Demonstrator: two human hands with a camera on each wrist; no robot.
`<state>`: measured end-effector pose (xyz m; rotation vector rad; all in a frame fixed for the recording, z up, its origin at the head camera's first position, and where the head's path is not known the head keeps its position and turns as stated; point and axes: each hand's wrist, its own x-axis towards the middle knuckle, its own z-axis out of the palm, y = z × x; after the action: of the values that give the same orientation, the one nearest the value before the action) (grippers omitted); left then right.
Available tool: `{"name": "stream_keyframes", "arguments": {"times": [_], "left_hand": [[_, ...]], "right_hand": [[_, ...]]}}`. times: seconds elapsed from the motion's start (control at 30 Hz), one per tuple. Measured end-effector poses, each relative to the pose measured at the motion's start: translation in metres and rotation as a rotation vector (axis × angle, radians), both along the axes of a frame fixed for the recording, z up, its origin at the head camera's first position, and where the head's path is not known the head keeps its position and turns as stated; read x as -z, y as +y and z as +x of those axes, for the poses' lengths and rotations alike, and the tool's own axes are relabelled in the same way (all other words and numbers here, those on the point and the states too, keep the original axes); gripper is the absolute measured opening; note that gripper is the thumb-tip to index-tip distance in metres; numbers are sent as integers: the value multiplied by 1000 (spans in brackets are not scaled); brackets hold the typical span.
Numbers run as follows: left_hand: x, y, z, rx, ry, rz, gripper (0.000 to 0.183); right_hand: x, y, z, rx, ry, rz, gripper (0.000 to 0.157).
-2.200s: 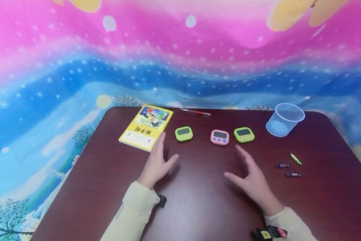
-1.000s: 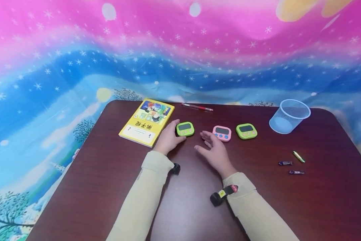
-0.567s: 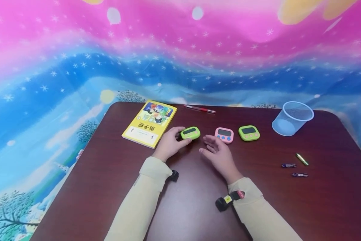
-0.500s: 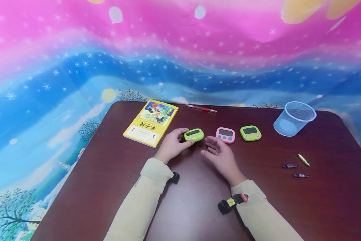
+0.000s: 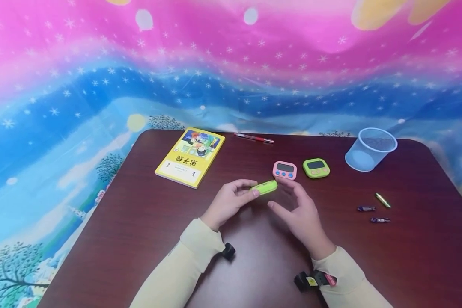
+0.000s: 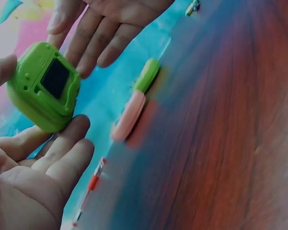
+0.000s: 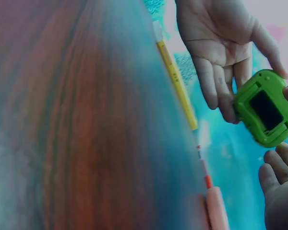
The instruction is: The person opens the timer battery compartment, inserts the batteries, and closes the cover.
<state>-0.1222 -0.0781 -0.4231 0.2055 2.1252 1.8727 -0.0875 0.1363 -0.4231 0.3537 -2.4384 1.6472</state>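
Observation:
In the head view my left hand (image 5: 228,203) pinches a green digital timer (image 5: 264,187) between thumb and fingers, above the table. The timer is tipped nearly edge-on. Its back, with a dark rectangle, shows in the left wrist view, where the timer (image 6: 26,93) sits by the left fingertips. My right hand (image 5: 304,214) is at the timer's other end, fingers extended and thumb apart; whether its fingertips touch the timer is unclear. Just behind lie a pink timer (image 5: 284,170) with blue buttons and a second green timer (image 5: 316,168), both face up.
A yellow book (image 5: 190,157) lies at the left, and a red pen (image 5: 254,137) along the back edge. At the right stands a blue mesh cup (image 5: 365,154). Several small battery-like cylinders, including a shiny green one (image 5: 383,200), lie in front of the cup.
My left hand has taken hold of the green timer, lifted it and brought it right and nearer to me, tipping it. My right hand first came inward, then moved to the timer's right end.

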Motion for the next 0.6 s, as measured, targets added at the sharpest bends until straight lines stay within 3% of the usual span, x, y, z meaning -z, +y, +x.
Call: {"name": "stream_keyframes", "arguments": {"times": [0.17,0.37,0.5,0.6], "left_hand": [[-5,0,11,63,2,6,48],[-13,0,20,140,-1,68,52],[-18,4,26,186,54,74,57],[-22,8,30,199,139,58,60]], "right_hand": [[-14,15,11,34,40,131,58],[-21,34,18,-18,54,253,61],[-25,42,19,-69,24,254,64],[-28,46,20,-114,32,240,64]]}}
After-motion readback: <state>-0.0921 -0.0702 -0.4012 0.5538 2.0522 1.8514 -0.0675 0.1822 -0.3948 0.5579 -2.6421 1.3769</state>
